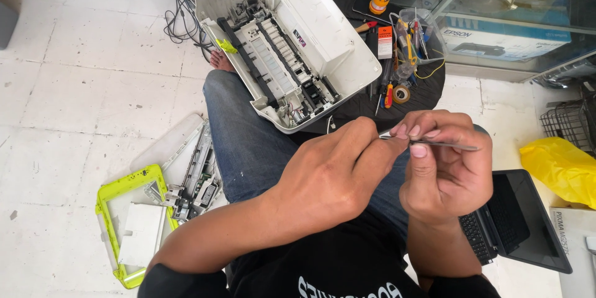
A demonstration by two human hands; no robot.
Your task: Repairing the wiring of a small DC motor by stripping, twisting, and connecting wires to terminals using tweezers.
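I pinch thin metal tweezers [444, 144] in my right hand [444, 171] above my lap; my left hand [329, 174] grips their tip end. A loose grip could drop them toward the laptop [518, 220] or floor [74, 87].

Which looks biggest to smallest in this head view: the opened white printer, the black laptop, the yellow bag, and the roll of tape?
1. Opened white printer
2. Black laptop
3. Yellow bag, though partly cut off at the edge, so its place under the laptop is unsure
4. Roll of tape, clearly smallest
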